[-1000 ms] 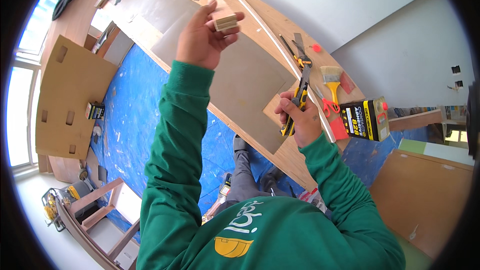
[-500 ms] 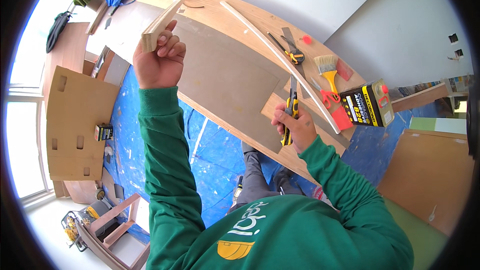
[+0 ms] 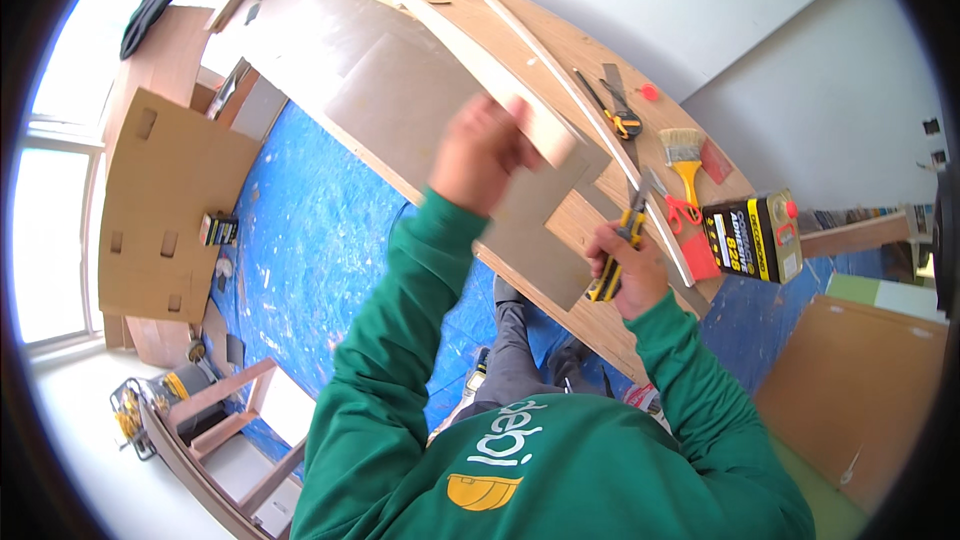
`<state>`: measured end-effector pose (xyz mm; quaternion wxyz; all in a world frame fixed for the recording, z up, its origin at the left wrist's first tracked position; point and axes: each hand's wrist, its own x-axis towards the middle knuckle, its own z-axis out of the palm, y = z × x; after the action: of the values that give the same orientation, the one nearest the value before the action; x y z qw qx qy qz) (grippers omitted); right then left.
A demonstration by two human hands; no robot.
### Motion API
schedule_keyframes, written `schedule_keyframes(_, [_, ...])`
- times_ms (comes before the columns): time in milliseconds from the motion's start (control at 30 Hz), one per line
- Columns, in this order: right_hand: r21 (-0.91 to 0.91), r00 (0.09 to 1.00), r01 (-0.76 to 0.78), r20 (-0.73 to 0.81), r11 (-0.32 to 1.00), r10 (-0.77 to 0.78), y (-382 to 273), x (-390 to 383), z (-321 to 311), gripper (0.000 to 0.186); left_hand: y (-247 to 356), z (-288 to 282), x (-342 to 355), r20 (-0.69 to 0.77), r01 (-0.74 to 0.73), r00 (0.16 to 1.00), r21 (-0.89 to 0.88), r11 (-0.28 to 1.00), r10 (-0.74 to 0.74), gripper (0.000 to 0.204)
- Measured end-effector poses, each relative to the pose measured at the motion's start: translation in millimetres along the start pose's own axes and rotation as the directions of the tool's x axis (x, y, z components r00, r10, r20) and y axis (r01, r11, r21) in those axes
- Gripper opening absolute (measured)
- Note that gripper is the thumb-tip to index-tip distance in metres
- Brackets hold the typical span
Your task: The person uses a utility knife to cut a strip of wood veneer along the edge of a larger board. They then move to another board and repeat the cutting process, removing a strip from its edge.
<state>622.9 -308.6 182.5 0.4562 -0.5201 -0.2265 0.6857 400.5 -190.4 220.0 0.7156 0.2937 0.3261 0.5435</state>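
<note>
Over the grey laminate sheet (image 3: 385, 105) my left hand (image 3: 480, 160), blurred by motion, is closed around the near end of a pale wooden strip (image 3: 485, 68). The strip slants away toward the far left. Nearer the right side of the workbench, my right hand (image 3: 640, 275) grips a yellow-and-black utility knife (image 3: 630, 230). Its blade end points up and away from me. Just beyond that hand lies a long white-edged strip (image 3: 590, 115), with red-handled scissors (image 3: 683, 212) on its far side.
On the wooden bench stand or lie a tape measure (image 3: 627, 124), a yellow-handled paintbrush (image 3: 685, 158), a red scraper (image 3: 700, 256) and a black-and-yellow adhesive can (image 3: 752, 237). Blue sheeting (image 3: 300, 200) covers the floor. A cardboard panel (image 3: 165, 210) leans at left, near a wooden frame (image 3: 225, 400).
My left hand has swung right and nearer with the wooden strip, from up at the left to over the laminate sheet. The right hand keeps the knife, slightly turned.
</note>
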Motion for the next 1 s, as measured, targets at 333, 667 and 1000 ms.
schedule_keyframes(333, [-0.317,0.956,-0.132,0.21,0.939,0.205,22,-38,-38,0.041,-138,-8,-160,-0.189,0.141,0.978,0.275,0.951,-0.091,0.051])
schedule_keyframes(667, [-0.798,0.887,0.44,0.459,0.411,-0.057,76,-34,-11,0.038,-198,-49,-194,-0.284,0.185,0.953,0.26,0.948,-0.108,0.052])
schedule_keyframes(1000, [-0.86,0.924,0.371,0.378,0.351,-0.05,105,-24,-20,0.034,-242,-63,-193,-0.329,0.17,0.936,0.117,0.978,-0.124,0.049])
